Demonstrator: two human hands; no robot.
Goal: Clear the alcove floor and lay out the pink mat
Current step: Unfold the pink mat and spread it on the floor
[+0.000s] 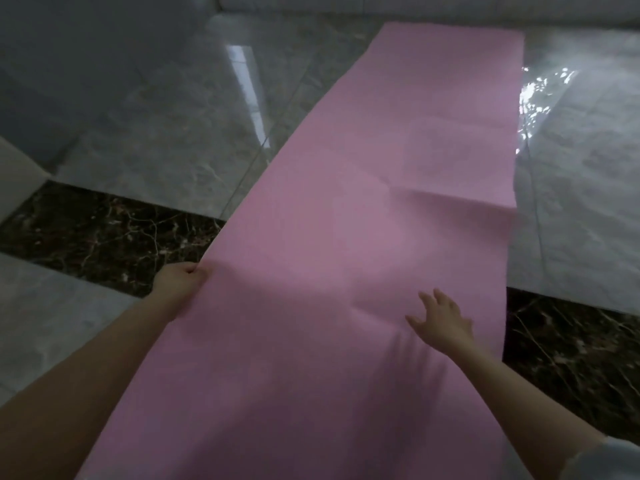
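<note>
Glossy grey marble floor (pixel 166 133) with a dark veined strip (pixel 104 230) cutting across it, and the pink mat (pixel 381 202) runs lengthwise away from the camera, its far end nearly at a pale ledge or sofa base (pixel 415 3) at the back. Most of the far half lies flat on the floor, though there's a crease around the middle and the right edge looks a bit buckled there.

The near end isn't down yet. The left hand (pixel 180 282) pinches the mat's left edge, fingers curled over it, which I'd guess keeps that side lifted and taut so the mat can be steered straight. The right hand (pixel 441 322) has its fingers spread and holds nothing, hovering over or just brushing the mat near the right side, can't really tell if it's touching. Looks set to smooth the wrinkles or press that side flat.

Floor around the mat looks cleared, so I'd say the job's mostly about settling the near end and flattening that crease.
</note>
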